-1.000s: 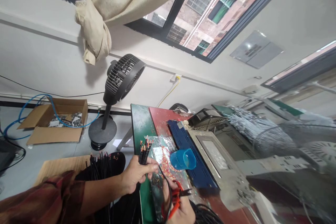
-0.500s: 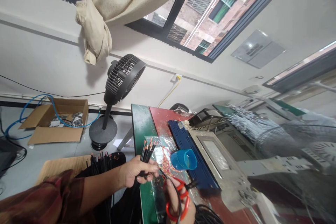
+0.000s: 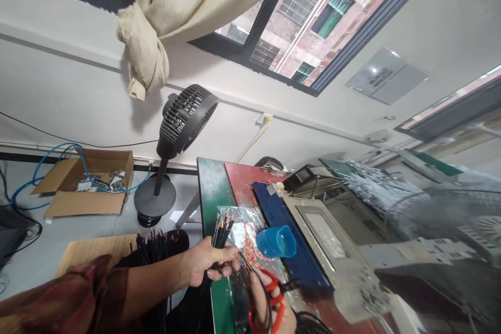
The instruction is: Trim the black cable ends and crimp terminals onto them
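Observation:
My left hand [image 3: 209, 261] is closed round a bundle of black cables [image 3: 222, 229] whose stripped ends show copper and coloured wires. Its thumb and forefinger meet at one end of a single black cable [image 3: 249, 263]. That cable runs across to my right hand [image 3: 260, 297], which is closed on it and also has red-handled scissors [image 3: 278, 302] looped over the fingers. The dark scissor tips point away to the right. Between the hands and a blue cup [image 3: 276, 241], small red and yellow scraps [image 3: 250, 242] lie on a clear plastic sheet.
More black cables [image 3: 154, 248] stand at lower left beside a wooden board [image 3: 94, 250]. A blue tray [image 3: 297, 240] and a beige machine [image 3: 324, 229] occupy the table's right side. Beyond are a black fan [image 3: 183, 120] and an open carton [image 3: 84, 203].
The whole view has shifted slightly down and to the right. Both hands keep their hold on the cables and scissors, with hardly any movement between them.

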Demonstrator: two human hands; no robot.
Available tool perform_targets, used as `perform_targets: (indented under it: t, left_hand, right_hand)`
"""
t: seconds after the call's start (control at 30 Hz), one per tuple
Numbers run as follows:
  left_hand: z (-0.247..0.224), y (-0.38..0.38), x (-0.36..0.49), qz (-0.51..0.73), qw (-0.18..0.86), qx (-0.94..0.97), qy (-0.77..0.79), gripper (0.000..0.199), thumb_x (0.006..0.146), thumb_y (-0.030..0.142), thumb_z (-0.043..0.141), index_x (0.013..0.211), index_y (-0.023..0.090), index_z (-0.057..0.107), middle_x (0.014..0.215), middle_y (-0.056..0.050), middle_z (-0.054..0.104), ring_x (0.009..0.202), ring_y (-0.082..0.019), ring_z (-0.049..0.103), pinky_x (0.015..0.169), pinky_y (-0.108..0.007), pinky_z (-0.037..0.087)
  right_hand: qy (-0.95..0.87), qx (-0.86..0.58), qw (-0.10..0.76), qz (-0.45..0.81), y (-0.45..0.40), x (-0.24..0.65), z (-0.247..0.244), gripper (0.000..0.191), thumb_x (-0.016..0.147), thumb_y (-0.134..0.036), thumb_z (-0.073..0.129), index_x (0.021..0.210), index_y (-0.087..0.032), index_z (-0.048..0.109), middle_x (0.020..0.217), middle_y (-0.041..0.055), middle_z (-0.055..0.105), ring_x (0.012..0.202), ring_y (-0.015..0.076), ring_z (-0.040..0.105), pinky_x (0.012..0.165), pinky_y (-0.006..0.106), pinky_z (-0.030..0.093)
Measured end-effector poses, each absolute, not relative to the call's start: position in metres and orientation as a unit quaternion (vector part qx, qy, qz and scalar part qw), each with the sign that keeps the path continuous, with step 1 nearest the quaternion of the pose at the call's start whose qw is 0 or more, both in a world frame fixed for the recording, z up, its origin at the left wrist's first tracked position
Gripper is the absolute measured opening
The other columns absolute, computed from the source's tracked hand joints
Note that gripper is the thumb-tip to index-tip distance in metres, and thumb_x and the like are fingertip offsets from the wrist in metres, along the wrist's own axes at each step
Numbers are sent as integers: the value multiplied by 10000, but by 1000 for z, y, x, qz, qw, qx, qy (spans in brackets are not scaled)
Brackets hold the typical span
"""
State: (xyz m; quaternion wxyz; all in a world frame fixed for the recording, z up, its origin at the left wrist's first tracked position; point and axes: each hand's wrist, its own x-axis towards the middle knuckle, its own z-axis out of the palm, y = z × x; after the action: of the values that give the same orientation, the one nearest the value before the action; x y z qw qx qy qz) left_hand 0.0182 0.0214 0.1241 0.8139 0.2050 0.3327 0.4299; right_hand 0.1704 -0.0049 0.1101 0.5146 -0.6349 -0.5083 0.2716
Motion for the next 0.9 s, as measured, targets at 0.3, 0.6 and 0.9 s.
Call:
perform_targets:
  t: [0.3, 0.6, 0.9]
  left_hand:
    - [122, 20, 19, 443, 808, 238, 306, 412, 570, 432, 772, 677, 96, 560, 670, -32, 569, 460, -36, 437, 321, -162, 97]
    - [124, 17, 24, 465, 768, 263, 353, 473, 534, 433, 781, 797, 88, 591, 686, -33, 598, 431, -37, 462, 317, -170, 120]
    - [114, 11, 27, 433, 761, 308, 373, 449, 615, 505, 704, 777, 108, 569, 497, 43, 513, 323, -9, 283, 332, -182, 114]
  right_hand:
    - [-505, -651, 494, 278, -4, 172, 109, 505, 590, -628, 639, 729, -148, 717, 715, 90, 702, 714, 248, 629, 693, 328, 467]
    - [-542, -629, 488, 270, -4, 175, 100, 439, 639, -587, 626, 711, -164, 719, 716, 72, 700, 697, 251, 635, 712, 349, 466]
    - [-532, -623, 557, 135, 0, 196, 111, 448, 666, -571, 640, 789, -143, 695, 762, 114, 692, 697, 237, 628, 698, 354, 495]
